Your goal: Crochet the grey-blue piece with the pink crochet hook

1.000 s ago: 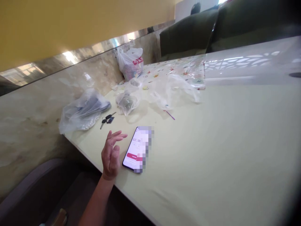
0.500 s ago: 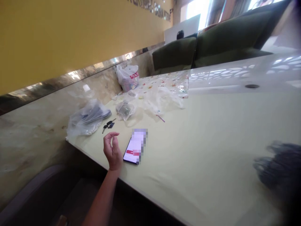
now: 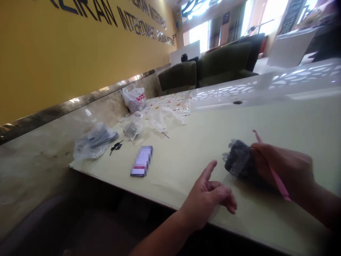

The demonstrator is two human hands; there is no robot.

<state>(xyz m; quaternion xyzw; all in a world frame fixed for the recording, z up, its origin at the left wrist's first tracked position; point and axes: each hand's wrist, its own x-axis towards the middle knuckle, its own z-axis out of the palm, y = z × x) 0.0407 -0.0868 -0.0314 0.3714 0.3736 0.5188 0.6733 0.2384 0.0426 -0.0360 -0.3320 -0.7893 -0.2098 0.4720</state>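
Pink hook (image 3: 279,183), one; dark bundle (image 3: 238,160), one: both gripped in right hand (image 3: 286,165), over table (image 3: 183,160). Left hand (image 3: 209,197): bare, index finger extended, others bent, near bundle.

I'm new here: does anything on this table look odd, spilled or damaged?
The phone does: blocky squares hide its screen's details. Beyond it, a plastic bag lies crumpled. No spill shows; blur hides whether the dark bundle at the right hand is damaged.

One long pink stick (image 3: 278,182), one dark-grey bundle (image 3: 237,160), one rectangular phone (image 3: 141,161) and four filmy plastic bags (image 3: 90,140) (one red-lettered) are counted.
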